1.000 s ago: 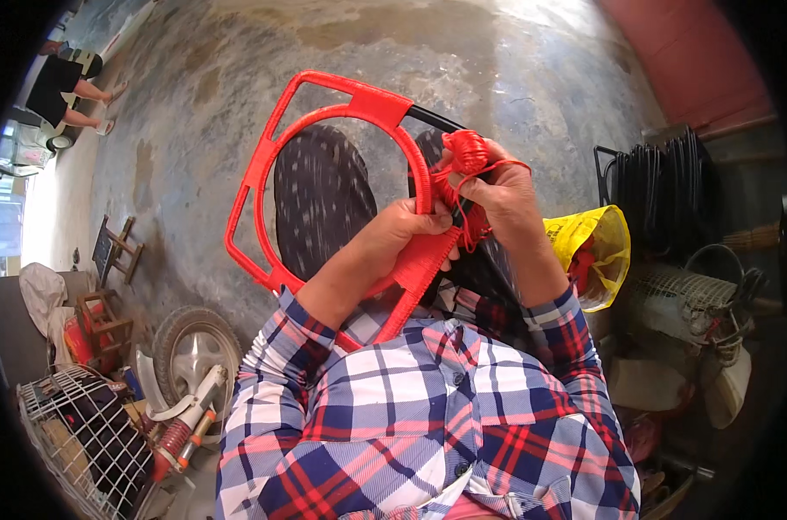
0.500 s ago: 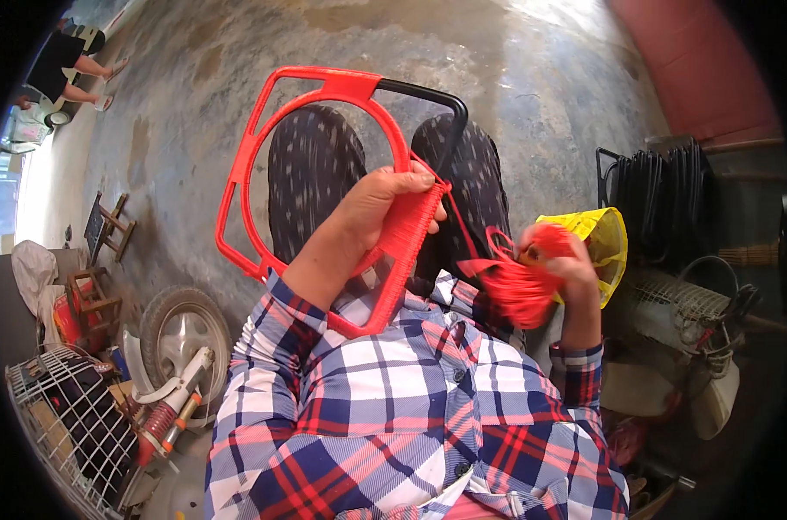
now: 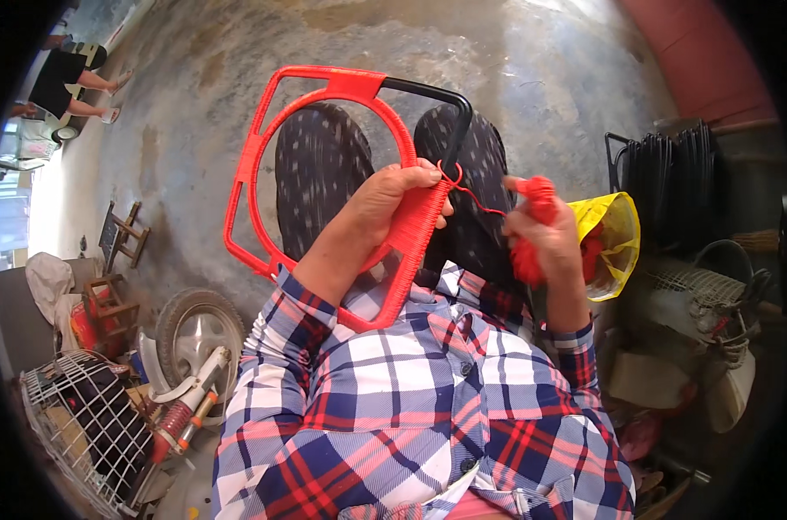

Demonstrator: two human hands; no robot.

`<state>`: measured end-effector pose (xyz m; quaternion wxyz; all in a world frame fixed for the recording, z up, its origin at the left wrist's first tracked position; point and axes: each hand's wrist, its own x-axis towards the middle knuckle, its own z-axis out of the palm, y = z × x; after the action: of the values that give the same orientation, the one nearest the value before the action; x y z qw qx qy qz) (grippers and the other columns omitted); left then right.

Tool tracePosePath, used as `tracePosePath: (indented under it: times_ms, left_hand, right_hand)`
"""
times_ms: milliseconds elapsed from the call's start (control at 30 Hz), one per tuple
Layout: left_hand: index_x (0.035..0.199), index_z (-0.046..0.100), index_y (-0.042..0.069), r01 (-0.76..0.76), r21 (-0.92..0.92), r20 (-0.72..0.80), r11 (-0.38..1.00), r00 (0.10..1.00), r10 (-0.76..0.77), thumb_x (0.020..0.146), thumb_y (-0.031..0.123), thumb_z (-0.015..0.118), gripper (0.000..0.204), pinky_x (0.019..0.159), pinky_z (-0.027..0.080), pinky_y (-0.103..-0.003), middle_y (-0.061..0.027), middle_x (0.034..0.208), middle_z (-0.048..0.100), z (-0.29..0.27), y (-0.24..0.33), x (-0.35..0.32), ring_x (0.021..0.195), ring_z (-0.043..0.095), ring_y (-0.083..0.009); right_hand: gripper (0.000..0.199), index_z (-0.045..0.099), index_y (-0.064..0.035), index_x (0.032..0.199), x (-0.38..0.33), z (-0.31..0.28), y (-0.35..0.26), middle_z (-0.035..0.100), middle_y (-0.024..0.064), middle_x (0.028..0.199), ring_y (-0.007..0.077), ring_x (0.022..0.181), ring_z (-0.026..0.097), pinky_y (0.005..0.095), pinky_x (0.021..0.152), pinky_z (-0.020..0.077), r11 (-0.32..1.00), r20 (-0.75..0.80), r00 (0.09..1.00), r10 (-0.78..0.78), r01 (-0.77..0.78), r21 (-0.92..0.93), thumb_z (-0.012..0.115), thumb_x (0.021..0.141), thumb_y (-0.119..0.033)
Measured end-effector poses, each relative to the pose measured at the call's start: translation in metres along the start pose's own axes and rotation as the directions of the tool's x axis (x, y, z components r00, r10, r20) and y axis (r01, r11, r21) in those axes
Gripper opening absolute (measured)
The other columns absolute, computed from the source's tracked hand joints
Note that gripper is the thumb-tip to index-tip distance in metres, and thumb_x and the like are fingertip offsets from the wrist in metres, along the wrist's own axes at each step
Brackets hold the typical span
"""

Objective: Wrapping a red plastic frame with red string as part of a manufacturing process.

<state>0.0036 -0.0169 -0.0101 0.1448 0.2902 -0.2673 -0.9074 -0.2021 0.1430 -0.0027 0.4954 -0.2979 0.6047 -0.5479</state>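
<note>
A metal frame (image 3: 355,84) with an inner ring rests over my knees, most of it wrapped tightly in red plastic cord. Its upper right corner is bare black bar (image 3: 428,94). My left hand (image 3: 378,206) grips the wrapped right side, thumb on top near the place where the wrapping meets the black bar. There the cord makes a small loose loop (image 3: 450,171). From that loop a strand runs right to a bundle of red cord (image 3: 540,198), and my right hand (image 3: 551,241) is closed around this bundle, which sticks out above and below the fist.
A yellow bag (image 3: 627,247) with red inside stands just beyond my right hand. Stacked black frames (image 3: 670,178) are at the right, near a wire basket (image 3: 696,282). On the left lie a wheel (image 3: 198,325), a wire crate (image 3: 90,416) and a small stool (image 3: 120,234). Another person's legs (image 3: 86,95) show far left.
My right hand has turned and moved slightly up and left with the cord bundle. The strand, slack before, now crosses to a small loop at the bar. My left hand keeps its grip.
</note>
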Motion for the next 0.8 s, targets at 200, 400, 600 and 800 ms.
tracePosePath:
  times_ms: [200,400,600,800]
  left_hand:
    - [0.102,0.058,0.002,-0.013,0.022,-0.024,1.0,1.0,0.013,0.09,0.016,0.065,0.02,0.058,0.062,-0.033,-0.0144,0.08,0.067,-0.002,-0.002,0.0,0.066,0.07,-0.023]
    - [0.118,0.059,0.0,0.02,-0.014,-0.074,1.0,0.997,-0.021,0.094,0.026,0.063,0.036,0.056,0.059,-0.032,-0.0139,0.077,0.067,0.007,-0.002,0.0,0.065,0.069,-0.0214]
    - [0.12,0.057,0.0,0.061,0.037,-0.03,0.997,0.998,-0.059,0.094,0.024,0.063,0.037,0.056,0.059,-0.034,-0.0138,0.078,0.067,0.003,0.0,0.002,0.065,0.069,-0.0215]
    - [0.106,0.056,0.002,0.018,-0.028,-0.061,0.999,0.998,-0.02,0.089,0.013,0.064,0.021,0.057,0.061,-0.037,-0.0136,0.091,0.065,-0.001,-0.006,0.004,0.068,0.069,-0.0247]
  right_hand:
    - [0.015,0.062,-0.0021,0.093,0.013,0.02,0.007,0.064,0.0011,0.071,0.0089,0.063,0.06,0.0262,0.059,0.0487,0.986,0.085,0.996,-0.008,0.022,-0.168,0.072,0.083,-0.008]
    - [0.019,0.059,-0.0032,0.088,0.001,0.011,0.026,0.062,0.0001,0.07,0.0088,0.062,0.059,0.0258,0.059,0.0479,0.979,0.02,0.99,-0.138,0.14,-0.148,0.076,0.083,-0.011]
    - [0.018,0.059,-0.0035,0.086,-0.003,0.013,0.025,0.06,0.0005,0.069,0.0094,0.064,0.06,0.0259,0.061,0.0485,0.987,0.003,0.992,-0.122,0.122,-0.101,0.076,0.084,-0.01]
    - [0.015,0.059,-0.0054,0.08,0.003,-0.004,0.036,0.061,0.005,0.067,0.0139,0.06,0.059,0.0264,0.06,0.0473,0.975,-0.086,0.996,0.028,-0.008,0.222,0.07,0.087,-0.014]
